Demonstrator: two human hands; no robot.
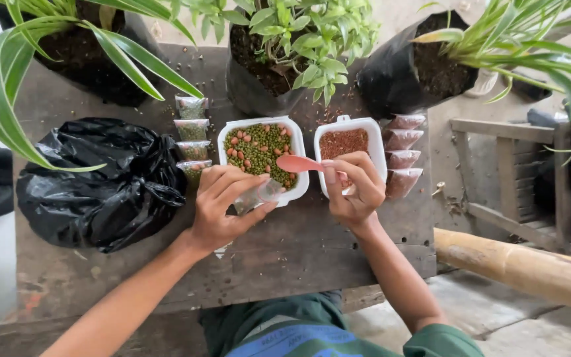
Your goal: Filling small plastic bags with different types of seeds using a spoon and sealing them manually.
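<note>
Outdoors, worn wooden table (pixel 285 258) bears two tubs (pixel 297 142), black bag (pixel 94 182), potted plants (pixel 285 46).

White rectangular plastic trays: two are counted, one (pixel 235 131) filled with green and reddish beans, one (pixel 375 132) with small reddish-brown seeds.
Small clear packets of green seeds: four are seen, stacked in a column (pixel 193 139).
Small clear packets of reddish-brown seeds: four are seen (pixel 402 155).
Pink plastic spoons: one (pixel 295 163).
Black bag planters: three (pixel 391 82).
Crumpled black plastic bags: one (pixel 97 182).
Hands: two are counted, left (pixel 223 205), right (pixel 355 188).
</note>
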